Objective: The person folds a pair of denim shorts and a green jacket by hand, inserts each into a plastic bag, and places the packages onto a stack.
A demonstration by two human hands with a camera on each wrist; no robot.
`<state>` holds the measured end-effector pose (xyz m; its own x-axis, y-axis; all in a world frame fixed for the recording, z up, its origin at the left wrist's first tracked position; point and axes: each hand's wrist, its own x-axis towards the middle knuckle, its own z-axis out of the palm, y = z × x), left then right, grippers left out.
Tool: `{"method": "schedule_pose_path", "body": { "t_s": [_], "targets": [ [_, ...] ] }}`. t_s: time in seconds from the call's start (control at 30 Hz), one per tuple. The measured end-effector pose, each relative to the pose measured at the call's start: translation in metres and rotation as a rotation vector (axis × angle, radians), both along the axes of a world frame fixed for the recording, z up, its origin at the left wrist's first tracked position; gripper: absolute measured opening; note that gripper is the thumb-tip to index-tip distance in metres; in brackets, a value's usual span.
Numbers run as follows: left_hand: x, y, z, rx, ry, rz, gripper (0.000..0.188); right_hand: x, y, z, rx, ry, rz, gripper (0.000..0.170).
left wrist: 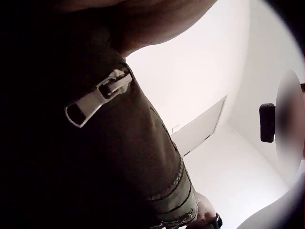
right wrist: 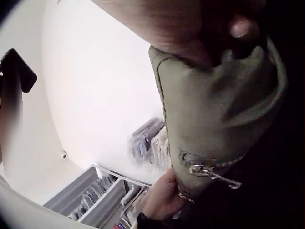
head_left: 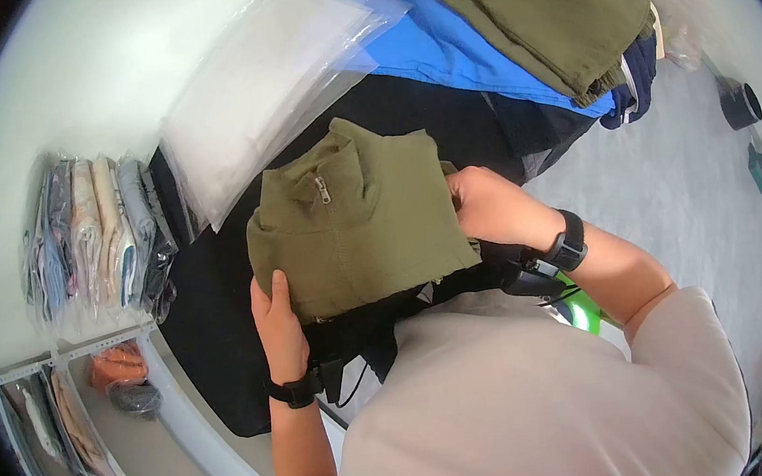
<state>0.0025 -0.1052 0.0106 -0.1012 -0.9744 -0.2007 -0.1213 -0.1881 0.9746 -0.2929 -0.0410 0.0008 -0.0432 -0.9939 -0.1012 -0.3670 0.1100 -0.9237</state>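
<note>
A folded olive-green zip-neck garment [head_left: 370, 225] is held over the black surface, its stand-up collar and small metal zipper pull [head_left: 322, 190] facing up. My left hand [head_left: 281, 329] grips its lower left corner, thumb on top and the other fingers hidden beneath. At the right edge, my right hand [head_left: 498, 208] holds the fabric with bent fingers. From the left wrist, another zipper pull [left wrist: 88, 106] hangs large against the dark underside of the cloth. The right wrist view shows the folded olive layers [right wrist: 205, 105] bunched under the right hand, with the left hand [right wrist: 162, 194] farther off.
Clear plastic bags [head_left: 274, 81] lie beyond the garment on the black-covered table [head_left: 214, 342]. Blue fabric [head_left: 444, 47] and olive trousers [head_left: 553, 11] are piled at the far right. Bagged clothes [head_left: 99, 237] stand along the left, above shelves [head_left: 159, 395] holding more packets.
</note>
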Motion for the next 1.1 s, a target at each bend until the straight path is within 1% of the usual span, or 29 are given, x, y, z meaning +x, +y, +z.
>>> {"method": "schedule_pose_path", "body": {
  "t_s": [0.03,0.07,0.13,0.27,0.3,0.33,0.37,0.43,0.47,0.5,0.53,0.57,0.6,0.63,0.7,0.73,0.77,0.83,0.87,0.93,0.97,1.03,1.07,1.1],
  "targets": [
    [-0.001,0.001,0.001,-0.04,0.013,-0.001,0.035,0.0,-0.001,0.0,-0.01,0.074,0.064,0.021],
    [-0.003,0.001,0.001,-0.039,0.014,0.007,0.035,0.0,-0.002,-0.005,-0.009,0.074,0.073,0.021],
    [-0.007,0.0,0.0,-0.095,0.018,0.06,0.033,0.002,-0.005,-0.017,-0.006,0.242,-0.012,0.02],
    [-0.004,-0.006,0.0,-0.047,0.003,0.039,0.03,-0.003,-0.003,-0.012,-0.03,0.22,0.067,0.023],
    [-0.002,-0.007,0.005,-0.014,-0.046,0.002,0.029,-0.005,-0.001,-0.006,-0.01,0.131,0.095,0.022],
    [0.0,-0.008,0.009,0.02,-0.095,-0.033,0.029,-0.007,0.0,-0.002,0.011,0.041,0.123,0.025],
    [0.003,-0.01,0.011,0.021,-0.093,-0.022,0.029,-0.011,0.002,-0.001,0.012,0.043,0.134,0.025],
    [0.009,-0.014,0.013,0.053,-0.117,-0.064,0.029,-0.014,0.005,0.004,0.19,-0.431,0.063,0.044],
    [0.008,-0.015,0.015,0.054,-0.114,-0.052,0.029,-0.011,0.008,0.012,0.214,-0.478,-0.012,0.057],
    [0.006,-0.016,0.019,0.066,-0.061,-0.063,0.029,-0.009,0.01,0.016,0.219,-0.474,0.0,0.057],
    [0.005,-0.016,0.02,0.078,-0.007,-0.073,0.03,-0.007,0.011,0.019,0.153,-0.375,-0.043,0.058],
    [0.005,-0.018,0.019,0.079,-0.003,-0.063,0.03,-0.006,0.011,0.02,0.085,-0.276,-0.085,0.06],
    [0.005,-0.019,0.019,0.06,0.003,-0.09,0.031,-0.004,0.009,0.011,-0.033,-0.075,-0.065,0.056],
    [0.006,-0.021,0.019,0.04,0.009,-0.119,0.033,-0.005,0.008,0.008,-0.033,-0.073,-0.059,0.056],
    [0.002,-0.021,0.014,0.019,0.046,-0.113,0.033,-0.003,0.004,0.009,-0.025,0.086,-0.04,0.051],
    [0.0,-0.022,0.01,-0.001,0.081,-0.11,0.034,-0.003,0.001,0.014,0.076,-0.004,-0.063,0.046],
    [-0.002,-0.024,0.005,-0.003,0.085,-0.107,0.034,-0.001,-0.001,0.01,0.075,0.0,-0.06,0.046],
    [-0.005,-0.027,-0.002,0.064,0.176,-0.068,0.034,0.004,-0.003,-0.003,0.188,-0.396,-0.199,0.045],
    [-0.005,-0.028,-0.002,0.07,0.176,-0.06,0.034,0.005,-0.004,-0.003,0.195,-0.395,-0.193,0.045],
    [-0.006,-0.032,0.004,0.16,0.1,-0.092,0.034,0.003,-0.008,0.001,0.266,-0.287,-0.182,0.043],
    [-0.002,-0.034,0.001,0.158,0.106,-0.086,0.034,0.0,-0.009,0.006,0.265,-0.28,-0.176,0.043],
    [0.006,-0.041,-0.001,0.165,-0.034,-0.02,0.037,-0.009,-0.01,0.016,0.42,-0.251,-0.111,0.04],
    [0.009,-0.038,0.0,0.16,-0.03,-0.017,0.037,-0.014,-0.01,0.01,0.292,-0.197,-0.176,0.037],
    [0.005,-0.029,0.014,-0.248,-0.385,-0.054,0.039,-0.022,-0.01,0.007,0.032,0.082,-0.228,0.028]
  ]
}}
